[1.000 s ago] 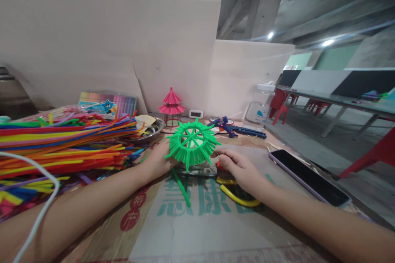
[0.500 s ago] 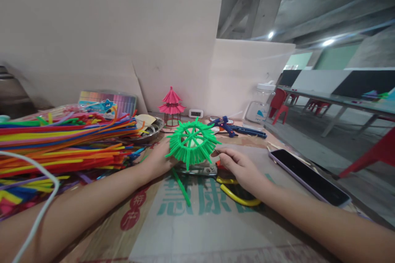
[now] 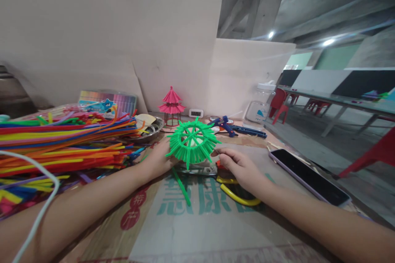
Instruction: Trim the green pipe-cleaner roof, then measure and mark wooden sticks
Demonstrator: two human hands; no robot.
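Note:
A green pipe-cleaner piece [image 3: 194, 154], shaped like a round spoked roof with spiky strips fanning outward, is held up above the table in the middle. My left hand [image 3: 159, 158] grips it from the left, its fingertips mostly hidden behind the green strips. On the other side, my right hand [image 3: 240, 168] is closed in a pinch at the piece's right edge; a thin dark line shows at the fingertips, too fine to name. Beneath lie a yellow-handled cutting tool [image 3: 242, 201], partly covered by the hands, and a loose green pipe cleaner [image 3: 181, 187].
Bundles of coloured pipe cleaners [image 3: 68, 131] fill the left side, crossed by a white cable [image 3: 46, 172]. Behind stand a pink pagoda model [image 3: 171, 107], a small clock [image 3: 196, 113], a blue glue gun [image 3: 226, 125] and a clear jug [image 3: 258, 107]. A phone [image 3: 308, 176] lies right.

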